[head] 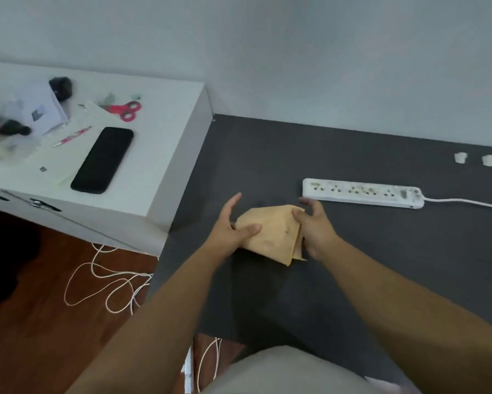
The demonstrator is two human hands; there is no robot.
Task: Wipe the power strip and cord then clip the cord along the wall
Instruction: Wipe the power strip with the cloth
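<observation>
A white power strip point(362, 193) lies on the dark grey mat point(381, 265), its sockets smudged with dirt. Its white cord point(466, 202) runs off to the right edge. Two small white cable clips point(461, 158) point(488, 160) sit on the mat near the wall. A folded tan cloth point(270, 233) is held above the mat between both hands. My left hand point(233, 226) grips its left side with the thumb on top. My right hand point(314, 226) pinches its right edge, just below the strip's left end.
A white low table point(165, 155) stands at the left with a black phone point(102, 160), red scissors point(125, 108), a pen and papers. Loose white cables point(108, 282) lie tangled on the wooden floor. A pale wall point(324, 66) rises behind the mat.
</observation>
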